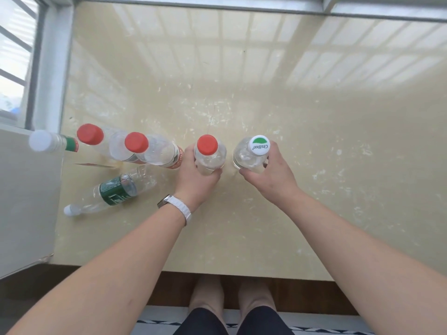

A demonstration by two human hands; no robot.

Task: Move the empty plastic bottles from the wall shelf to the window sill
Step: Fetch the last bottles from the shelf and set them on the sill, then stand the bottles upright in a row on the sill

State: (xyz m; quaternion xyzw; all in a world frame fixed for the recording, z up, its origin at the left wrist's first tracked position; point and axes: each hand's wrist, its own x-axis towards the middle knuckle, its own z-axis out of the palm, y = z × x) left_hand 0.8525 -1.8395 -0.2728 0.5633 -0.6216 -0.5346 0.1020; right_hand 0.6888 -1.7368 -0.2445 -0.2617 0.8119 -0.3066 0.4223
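Brightly lit by daylight from beyond the window sill. Pale grid reflections glaring on its far half; wide-angle bending toward its corners, slightly soft throughout.

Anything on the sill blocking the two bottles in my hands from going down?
Nothing visible does. The left hand grips the red-capped bottle, the right hand the white-capped bottle, both upright over the window sill. The neighbouring bottle stands close beside the left hand.

On my feed, a grey metal window frame lines the far and left edges. Just below its left post stands a pale grey panel. Well apart from the frame, nearest me, a dark wood strip meets a black-and-white patterned rug.
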